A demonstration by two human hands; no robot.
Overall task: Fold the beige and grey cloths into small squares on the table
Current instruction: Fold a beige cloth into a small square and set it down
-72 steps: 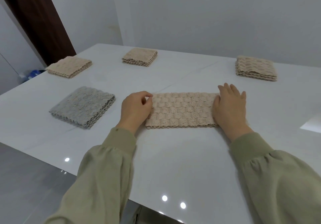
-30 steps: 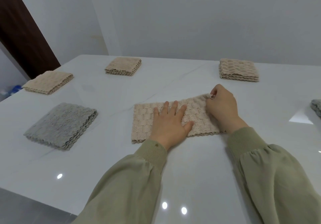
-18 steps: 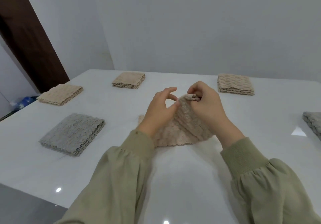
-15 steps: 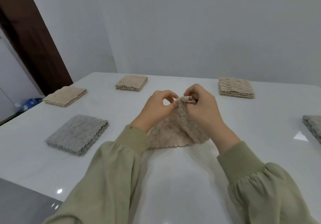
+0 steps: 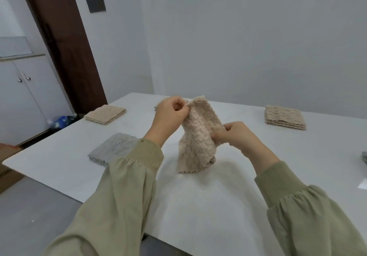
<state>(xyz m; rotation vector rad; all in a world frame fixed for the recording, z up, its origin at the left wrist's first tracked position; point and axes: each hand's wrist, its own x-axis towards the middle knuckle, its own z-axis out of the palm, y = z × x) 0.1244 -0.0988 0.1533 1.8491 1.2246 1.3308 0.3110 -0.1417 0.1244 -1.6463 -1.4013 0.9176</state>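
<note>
A beige textured cloth (image 5: 198, 136) hangs lifted above the white table (image 5: 198, 206), its lower edge near the tabletop. My left hand (image 5: 170, 112) pinches its upper corner. Lower down, my right hand (image 5: 232, 134) pinches the cloth's right edge. A folded grey cloth (image 5: 113, 148) lies on the table to the left, partly hidden by my left sleeve. Folded beige squares lie at the far left (image 5: 105, 114) and the far right (image 5: 285, 117).
Another grey cloth (image 5: 365, 156) shows at the right frame edge. A further cloth is mostly hidden behind my left hand. The table's left corner (image 5: 6, 162) juts toward a dark door and white cabinet. A blue bag sits on the floor by the door.
The beige cloth lay flat under both hands; both hands then gripped it and lifted it off the table. My left hand rose higher and my right hand slid down its edge.
</note>
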